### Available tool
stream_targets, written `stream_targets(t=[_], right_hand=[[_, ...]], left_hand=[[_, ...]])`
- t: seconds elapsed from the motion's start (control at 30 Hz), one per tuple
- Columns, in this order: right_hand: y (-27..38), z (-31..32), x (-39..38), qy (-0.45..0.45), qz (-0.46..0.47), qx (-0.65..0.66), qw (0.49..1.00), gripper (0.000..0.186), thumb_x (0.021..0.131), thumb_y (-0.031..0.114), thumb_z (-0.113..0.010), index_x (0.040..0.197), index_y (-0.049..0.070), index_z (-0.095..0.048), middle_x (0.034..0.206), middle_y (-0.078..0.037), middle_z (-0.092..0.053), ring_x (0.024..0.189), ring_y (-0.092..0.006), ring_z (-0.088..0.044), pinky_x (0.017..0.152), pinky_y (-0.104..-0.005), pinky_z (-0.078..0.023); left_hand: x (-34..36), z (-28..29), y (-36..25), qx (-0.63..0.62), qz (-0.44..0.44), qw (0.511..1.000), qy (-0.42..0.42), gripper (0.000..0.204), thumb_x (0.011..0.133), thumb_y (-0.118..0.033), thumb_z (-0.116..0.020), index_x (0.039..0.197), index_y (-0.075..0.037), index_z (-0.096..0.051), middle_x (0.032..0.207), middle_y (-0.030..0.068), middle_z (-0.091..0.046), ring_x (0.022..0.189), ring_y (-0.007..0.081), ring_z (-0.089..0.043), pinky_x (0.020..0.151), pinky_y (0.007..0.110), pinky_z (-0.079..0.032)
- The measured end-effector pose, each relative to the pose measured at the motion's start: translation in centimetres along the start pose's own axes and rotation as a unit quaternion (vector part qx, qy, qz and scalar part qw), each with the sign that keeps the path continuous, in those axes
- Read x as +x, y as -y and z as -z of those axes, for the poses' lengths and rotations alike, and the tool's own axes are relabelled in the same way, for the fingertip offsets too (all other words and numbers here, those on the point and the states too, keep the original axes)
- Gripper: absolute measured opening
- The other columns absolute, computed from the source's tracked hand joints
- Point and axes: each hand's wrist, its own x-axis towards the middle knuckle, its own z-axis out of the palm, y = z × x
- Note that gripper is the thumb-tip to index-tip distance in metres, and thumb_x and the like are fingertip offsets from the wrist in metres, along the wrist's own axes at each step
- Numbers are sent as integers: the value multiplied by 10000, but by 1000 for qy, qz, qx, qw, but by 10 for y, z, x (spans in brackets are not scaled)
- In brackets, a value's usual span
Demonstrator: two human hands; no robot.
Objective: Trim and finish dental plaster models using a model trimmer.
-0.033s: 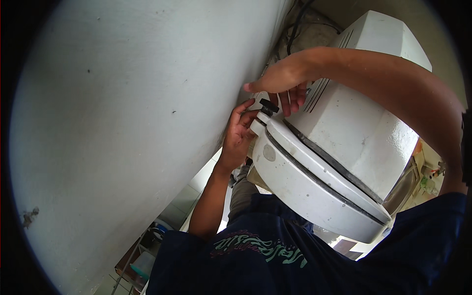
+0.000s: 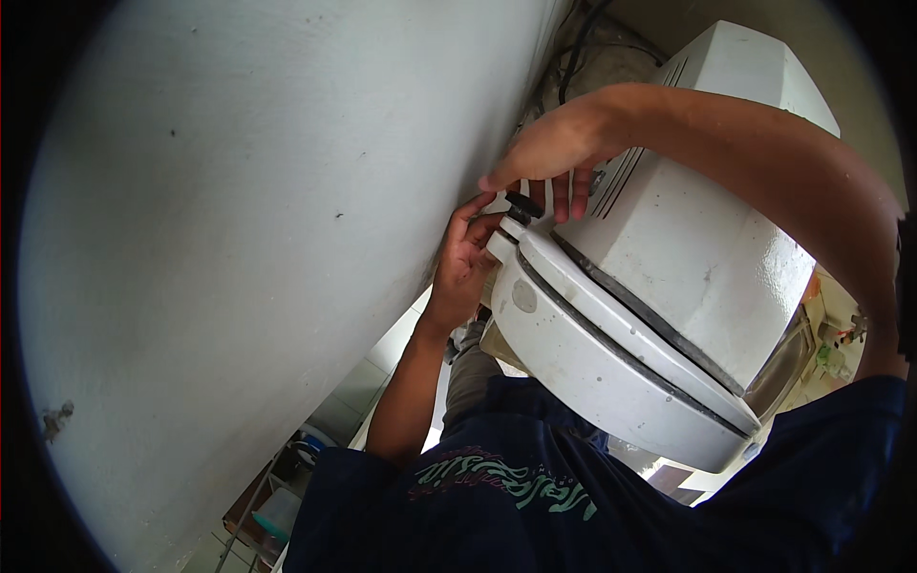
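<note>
A white machine (image 2: 688, 258) with a vented housing stands before me, a rounded white cover (image 2: 611, 368) along its near side. A black knob (image 2: 522, 206) sits at the cover's far left end. My left hand (image 2: 462, 263) is beside that end, fingers bent toward the knob's base; whatever its fingertips close on is hidden. From the right my right arm arches over the housing. My right hand (image 2: 559, 148) hangs above and beyond the knob, fingers apart and pointing down. Its thumb meets or nearly meets my left fingertips.
A broad pale wall or panel (image 2: 239, 210) rises close on the left. Dark cables (image 2: 575, 57) run behind the machine. A metal sink (image 2: 781, 368) is at the right, and a rack (image 2: 267, 511) with containers stands at the lower left.
My right hand has shifted slightly; its thumb is closer to my left fingertips, and its fingers now cover a pale part behind the knob. My left hand and the machine stay put.
</note>
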Motion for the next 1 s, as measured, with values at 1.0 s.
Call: stream_targets(t=[1.0], right_hand=[[14, 0, 19, 37, -31, -59, 997, 509, 987, 447, -411, 927, -15, -615, 782, -67, -549, 687, -158, -505, 653, -312, -470]], left_hand=[[-1, 17, 0, 0, -81, 996, 37, 613, 951, -268, -577, 1416, -30, -257, 1244, 107, -531, 1141, 169, -517, 993, 319, -404]])
